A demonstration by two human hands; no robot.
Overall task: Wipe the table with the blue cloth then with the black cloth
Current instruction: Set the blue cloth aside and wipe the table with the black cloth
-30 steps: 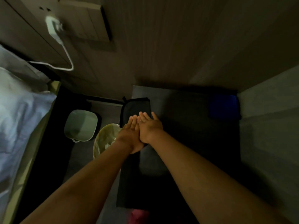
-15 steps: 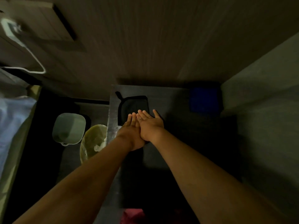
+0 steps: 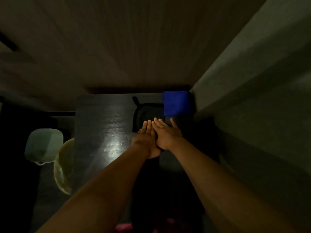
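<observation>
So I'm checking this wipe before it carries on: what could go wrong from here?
Both hands, left and right, press flat on the black cloth, whose far corner meets the blue cloth. A further push may shove the blue cloth into the wall. The table looks wet and glossy, so the cloth could slide from under the palms.

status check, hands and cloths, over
Left hand and right hand flat, side by side on black cloth. Blue cloth folded at far right corner, untouched. Nothing blocking.
</observation>
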